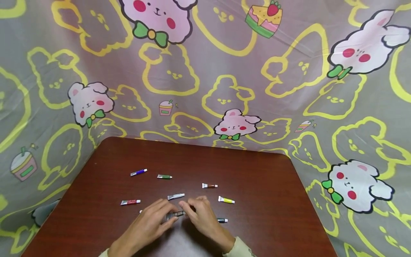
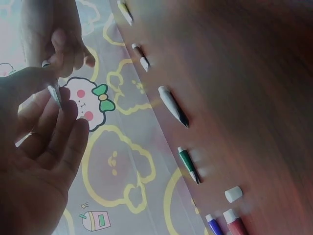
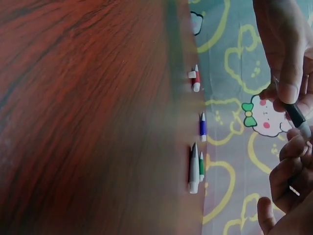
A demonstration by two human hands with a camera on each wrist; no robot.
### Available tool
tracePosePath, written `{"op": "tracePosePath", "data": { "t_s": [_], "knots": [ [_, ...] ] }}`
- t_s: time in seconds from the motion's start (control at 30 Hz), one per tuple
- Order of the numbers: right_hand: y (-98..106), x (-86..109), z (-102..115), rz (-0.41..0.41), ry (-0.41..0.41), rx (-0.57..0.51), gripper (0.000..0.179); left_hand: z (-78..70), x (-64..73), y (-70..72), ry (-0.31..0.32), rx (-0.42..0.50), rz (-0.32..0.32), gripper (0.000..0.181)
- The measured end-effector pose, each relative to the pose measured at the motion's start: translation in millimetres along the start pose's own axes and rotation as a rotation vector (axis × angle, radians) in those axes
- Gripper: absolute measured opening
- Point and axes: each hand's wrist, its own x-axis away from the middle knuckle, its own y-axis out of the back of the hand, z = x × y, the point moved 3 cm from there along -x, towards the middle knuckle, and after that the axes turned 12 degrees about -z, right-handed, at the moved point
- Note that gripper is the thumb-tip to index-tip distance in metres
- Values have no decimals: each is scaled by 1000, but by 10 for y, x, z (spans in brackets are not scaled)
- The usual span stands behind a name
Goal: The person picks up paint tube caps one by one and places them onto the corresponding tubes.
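Note:
My left hand [image 1: 149, 221] holds a small black paint tube [image 1: 175, 214] between thumb and fingers, low over the near part of the table. In the left wrist view, the tube's silver flat end [image 2: 55, 94] shows between those fingers. My right hand [image 1: 203, 217] meets the other end of the tube with curled fingertips, and seems to pinch it there. A pale tip [image 3: 305, 130] shows at that end in the right wrist view; the fingers partly hide it. A silver-white tube [image 1: 176, 196] lies just beyond both hands. Beside my right hand, a dark green tube [image 1: 222, 220] is partly covered.
Blue [image 1: 138, 172], green [image 1: 165, 176], brown [image 1: 209, 186], yellow [image 1: 226, 200] and red [image 1: 130, 202] paint tubes lie scattered on the brown table [image 1: 263, 178]. A short white piece [image 2: 234, 194], possibly a cap, lies near the red tube. Cartoon-printed cloth [image 1: 189, 103] hangs around the table.

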Motion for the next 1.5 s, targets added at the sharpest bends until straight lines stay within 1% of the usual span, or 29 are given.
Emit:
{"op": "tracePosePath", "data": {
  "t_s": [0.1,0.2,0.33,0.4,0.53,0.73,0.77,0.9,0.97,1.03,1.17,1.23,1.33,1.4,1.5],
  "knots": [
    [-3,-9,9,-5,-22,-27,30,-1,2,-5,14,-6,-6,19],
    [7,-7,14,25,-45,-85,17,2,13,-1,41,-10,-9,21],
    [48,-10,8,88,-40,-197,12,25,18,12,92,-29,-11,31],
    [74,-28,3,112,-15,-228,14,42,12,24,120,-41,-7,34],
    [107,-55,-4,125,11,-209,15,57,-8,39,153,-55,-2,34],
    [112,-56,-15,147,-16,-159,6,51,-19,45,136,-43,-4,33],
    [110,-55,-18,146,-18,-148,7,49,-23,46,129,-41,-3,33],
    [99,-49,-30,120,-50,-111,25,37,-37,41,119,-20,6,32],
    [89,-48,-29,100,-52,-104,31,31,-41,35,118,-14,6,31],
    [74,-52,-22,94,-51,-127,26,26,-36,27,116,-7,0,32],
    [66,-67,1,96,-24,-186,5,28,-20,23,101,-11,-30,33],
    [77,-71,7,106,-6,-196,13,39,-17,25,104,-16,-42,34],
    [101,-76,10,125,33,-199,20,56,-13,31,116,-29,-49,35],
    [112,-77,5,132,54,-188,21,59,-10,34,125,-30,-42,36],
    [112,-73,-13,130,72,-162,18,55,-4,37,127,-29,-31,35]
  ]
}}
